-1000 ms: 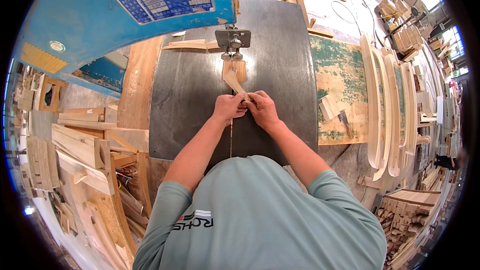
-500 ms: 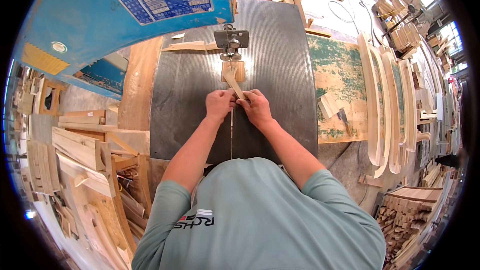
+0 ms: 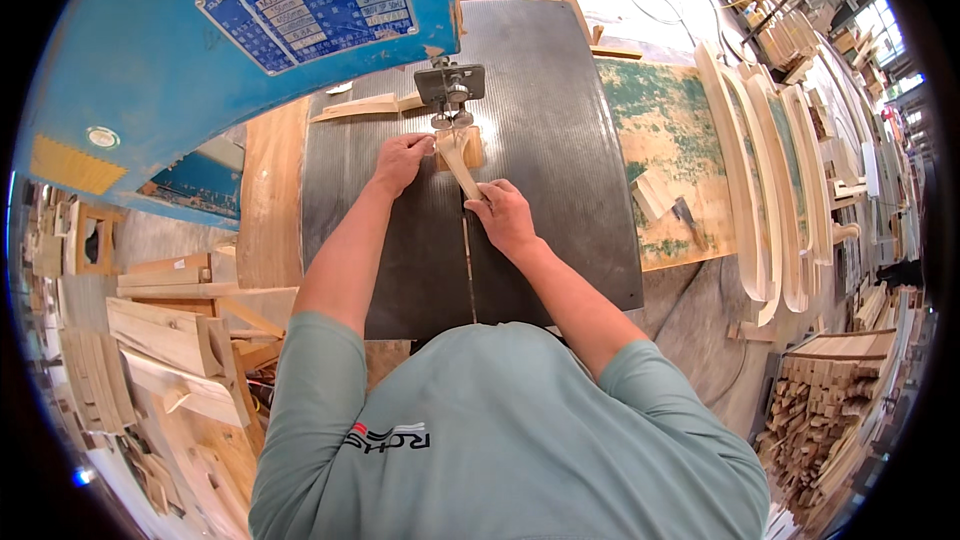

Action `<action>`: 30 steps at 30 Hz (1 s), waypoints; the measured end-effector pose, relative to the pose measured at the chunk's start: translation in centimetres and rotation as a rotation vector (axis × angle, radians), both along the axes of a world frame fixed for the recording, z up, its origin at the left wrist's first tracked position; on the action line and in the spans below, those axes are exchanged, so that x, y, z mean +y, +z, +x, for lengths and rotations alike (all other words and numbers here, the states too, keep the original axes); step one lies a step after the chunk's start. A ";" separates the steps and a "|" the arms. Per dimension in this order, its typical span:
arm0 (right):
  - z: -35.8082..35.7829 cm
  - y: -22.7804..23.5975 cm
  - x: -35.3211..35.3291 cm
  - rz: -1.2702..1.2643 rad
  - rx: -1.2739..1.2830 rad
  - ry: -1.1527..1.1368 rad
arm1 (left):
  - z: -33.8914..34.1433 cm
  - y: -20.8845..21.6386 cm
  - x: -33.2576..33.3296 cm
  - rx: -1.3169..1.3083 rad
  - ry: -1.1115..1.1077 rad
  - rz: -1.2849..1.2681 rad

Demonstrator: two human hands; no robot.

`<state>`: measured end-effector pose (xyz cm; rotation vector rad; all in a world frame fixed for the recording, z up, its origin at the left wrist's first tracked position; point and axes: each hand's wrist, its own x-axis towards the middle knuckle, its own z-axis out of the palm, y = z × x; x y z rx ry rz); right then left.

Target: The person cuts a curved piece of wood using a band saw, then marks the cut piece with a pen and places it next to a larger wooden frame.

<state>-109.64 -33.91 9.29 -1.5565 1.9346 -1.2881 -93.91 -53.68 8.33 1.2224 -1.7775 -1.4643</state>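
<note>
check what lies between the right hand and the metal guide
In the head view, the pale wooden piece runs from the right hand toward the metal guide, its far end over the wooden insert.

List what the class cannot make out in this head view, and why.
Head view: whether the left hand touches the wooden piece; the contact area is too small.
Head view: the underside of the right hand, hidden by its own back.
Head view: the top of the blue machine, cut off by the upper edge.
</note>
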 end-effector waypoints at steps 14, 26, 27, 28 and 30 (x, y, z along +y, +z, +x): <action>2.1 -0.6 -1.4 -0.066 0.086 -0.121 | -1.6 1.5 -2.5 -0.119 -0.175 -0.019; 3.1 -1.0 -2.8 -0.027 0.060 -0.229 | -3.2 1.0 -4.0 -0.107 -0.203 -0.050; 2.9 -0.7 -2.7 0.016 0.005 -0.191 | -3.1 1.2 -3.9 -0.132 -0.205 -0.065; 2.3 -0.4 -2.4 0.059 -0.051 -0.152 | -3.1 1.3 -3.8 -0.157 -0.205 -0.080; 0.7 -0.1 -2.2 0.063 -0.105 -0.103 | -2.6 1.0 -4.0 -0.169 -0.188 -0.061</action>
